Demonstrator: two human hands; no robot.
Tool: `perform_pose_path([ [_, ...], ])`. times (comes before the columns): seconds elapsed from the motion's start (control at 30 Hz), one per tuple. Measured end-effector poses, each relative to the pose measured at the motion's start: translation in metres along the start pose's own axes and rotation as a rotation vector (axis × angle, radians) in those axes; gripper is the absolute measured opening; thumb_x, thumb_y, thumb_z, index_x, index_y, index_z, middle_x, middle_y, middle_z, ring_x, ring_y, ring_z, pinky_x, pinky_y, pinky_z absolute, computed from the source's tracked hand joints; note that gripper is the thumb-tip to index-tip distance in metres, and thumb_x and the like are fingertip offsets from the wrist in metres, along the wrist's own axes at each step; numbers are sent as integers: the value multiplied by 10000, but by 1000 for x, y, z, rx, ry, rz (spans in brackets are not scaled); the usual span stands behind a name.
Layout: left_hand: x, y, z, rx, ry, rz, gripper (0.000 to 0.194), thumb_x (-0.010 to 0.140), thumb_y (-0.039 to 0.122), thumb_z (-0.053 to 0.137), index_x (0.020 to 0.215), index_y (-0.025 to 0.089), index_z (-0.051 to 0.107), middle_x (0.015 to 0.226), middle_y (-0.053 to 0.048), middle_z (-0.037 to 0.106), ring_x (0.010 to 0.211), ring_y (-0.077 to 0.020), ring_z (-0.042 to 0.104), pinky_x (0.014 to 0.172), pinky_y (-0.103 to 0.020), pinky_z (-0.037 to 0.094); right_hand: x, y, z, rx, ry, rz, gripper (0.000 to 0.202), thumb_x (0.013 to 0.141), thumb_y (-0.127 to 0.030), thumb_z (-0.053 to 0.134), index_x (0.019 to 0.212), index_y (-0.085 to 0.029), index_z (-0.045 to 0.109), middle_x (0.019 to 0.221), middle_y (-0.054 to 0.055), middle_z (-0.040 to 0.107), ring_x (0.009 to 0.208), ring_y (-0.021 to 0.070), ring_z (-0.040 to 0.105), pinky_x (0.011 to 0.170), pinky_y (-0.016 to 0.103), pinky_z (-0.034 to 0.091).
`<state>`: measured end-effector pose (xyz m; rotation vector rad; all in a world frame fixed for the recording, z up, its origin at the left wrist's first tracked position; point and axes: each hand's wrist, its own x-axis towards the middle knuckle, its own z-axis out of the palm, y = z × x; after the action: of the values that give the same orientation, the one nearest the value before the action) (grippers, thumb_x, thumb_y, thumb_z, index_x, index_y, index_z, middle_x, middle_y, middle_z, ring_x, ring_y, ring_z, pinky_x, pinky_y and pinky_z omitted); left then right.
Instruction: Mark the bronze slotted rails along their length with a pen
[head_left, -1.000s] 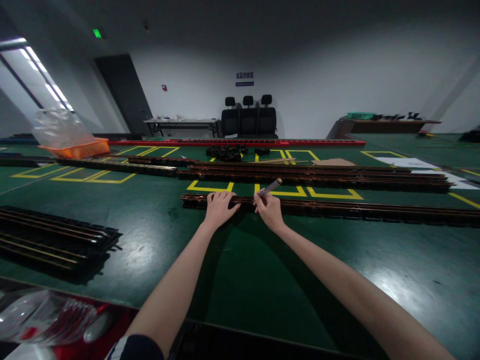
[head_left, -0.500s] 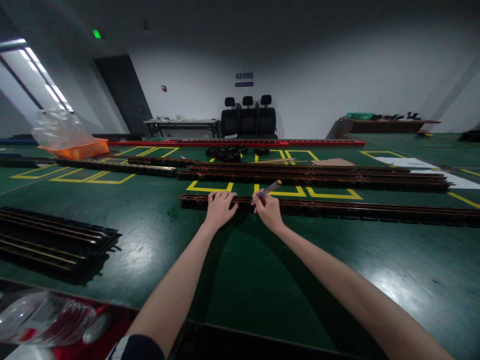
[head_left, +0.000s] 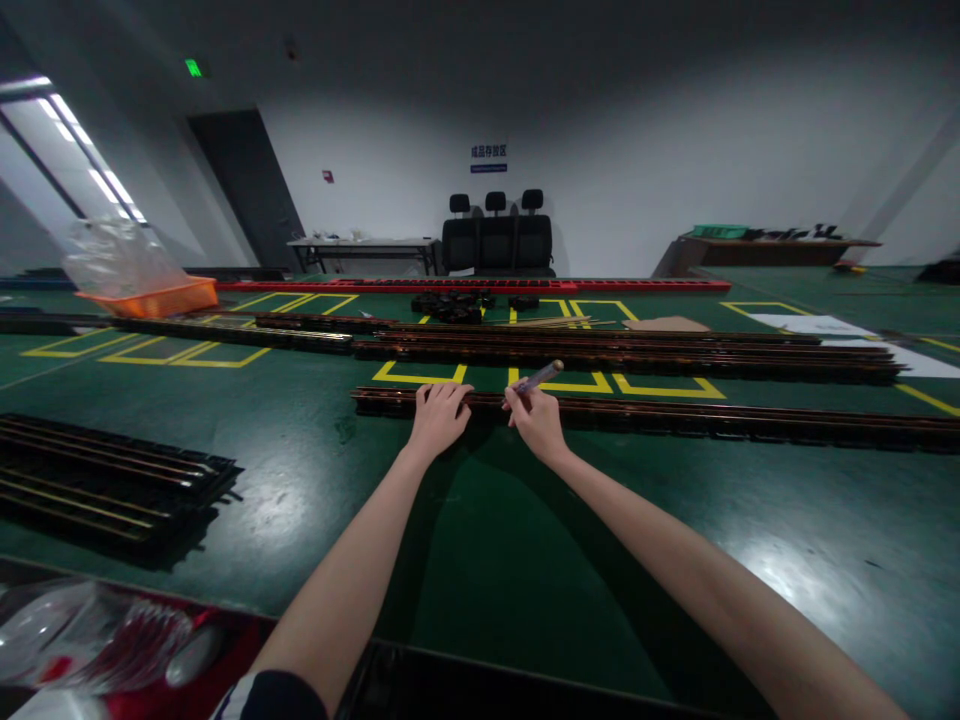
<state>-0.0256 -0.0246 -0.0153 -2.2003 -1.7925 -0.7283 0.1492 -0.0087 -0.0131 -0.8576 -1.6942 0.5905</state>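
A long copper-striped rail lies across the green tabletop. On its left part, the left hand rests, fingers bent; whether gripping, I cannot tell. Over the rail, the right hand grasps a slanted pen-shaped tool.

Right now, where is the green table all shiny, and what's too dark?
Head view: white glare on the green tabletop at left and lower right; head view: the long black rails at the left hand and right hand lose fine detail.

Both arms reach forward, left fingers curled downward, right fingers pinched together.
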Motion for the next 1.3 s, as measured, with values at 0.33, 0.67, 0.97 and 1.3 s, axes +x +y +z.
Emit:
perform_pose_path([
  [0.33, 0, 0, -1, -8, -32, -12, 324, 882, 231, 398, 1148, 227, 583, 1164, -65, 644, 1104, -236, 536, 1000, -439, 300, 0, -2, 0, 41, -33, -4, 366, 874, -511, 478, 782, -169, 571, 671, 65, 658, 456, 156, 582, 464, 299, 512],
  [0.67, 0, 2, -2, 11, -27, -5, 337, 875, 212, 395, 1153, 241, 582, 1165, -66, 641, 1109, -241, 532, 994, -444, 303, 0, -3, 0, 14, -35, 10, 383, 884, -531, 453, 787, -176, 561, 686, 67, 664, 464, 153, 585, 475, 297, 521],
  [0.97, 0, 4, -3, 16, -29, 11, 362, 873, 187, 390, 1175, 233, 584, 1163, -71, 645, 1112, -242, 534, 1000, -440, 299, 1, -1, 1, 22, -32, 23, 336, 888, -485, 462, 807, -170, 546, 678, 68, 655, 446, 155, 572, 465, 292, 497],
  [1.3, 1, 2, -3, -27, -55, -18, 412, 860, 134, 349, 1192, 236, 570, 1202, -60, 630, 1146, -223, 520, 1027, -437, 288, 0, -2, 0, 22, -37, 26, 399, 879, -554, 442, 798, -179, 550, 679, 65, 658, 456, 156, 578, 465, 296, 511],
])
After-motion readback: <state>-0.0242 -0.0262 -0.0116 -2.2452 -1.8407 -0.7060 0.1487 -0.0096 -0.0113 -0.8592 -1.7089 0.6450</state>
